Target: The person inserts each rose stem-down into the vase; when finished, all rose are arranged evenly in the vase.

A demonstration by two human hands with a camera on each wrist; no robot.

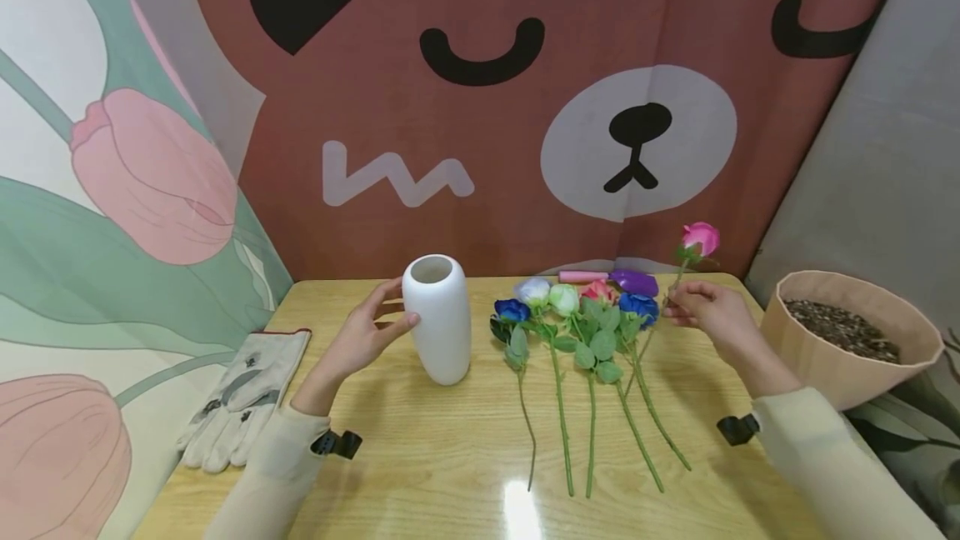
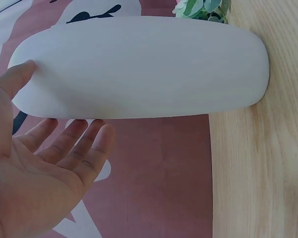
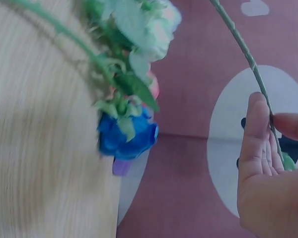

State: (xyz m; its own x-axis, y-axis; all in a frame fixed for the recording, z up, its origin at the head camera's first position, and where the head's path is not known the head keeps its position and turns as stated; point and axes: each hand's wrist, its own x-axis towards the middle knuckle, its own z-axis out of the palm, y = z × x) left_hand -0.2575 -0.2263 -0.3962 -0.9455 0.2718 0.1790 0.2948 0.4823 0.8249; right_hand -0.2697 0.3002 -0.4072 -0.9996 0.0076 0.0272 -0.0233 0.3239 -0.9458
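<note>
A white vase (image 1: 442, 327) stands upright on the table, left of centre. My left hand (image 1: 366, 333) holds it from the left near the top, thumb on the front, fingers towards the back. The left wrist view shows the fingertips along the vase's side. At the right, my right hand (image 1: 711, 313) pinches the stem (image 3: 249, 58) of a pink artificial rose (image 1: 701, 238), its bloom pointing up above the fingers. Nearest to that hand lies a blue rose (image 1: 639, 307), among white, pale green and red ones with long green stems; another blue rose (image 1: 512, 310) lies at the row's left end.
A purple trowel (image 1: 633, 282) with a pink handle lies behind the flowers. Pale work gloves (image 1: 247, 398) rest at the table's left edge. A peach-coloured pot (image 1: 813, 348) with dark soil stands beyond the right edge. A printed curtain (image 1: 495, 132) hangs behind the wooden table (image 1: 420, 457).
</note>
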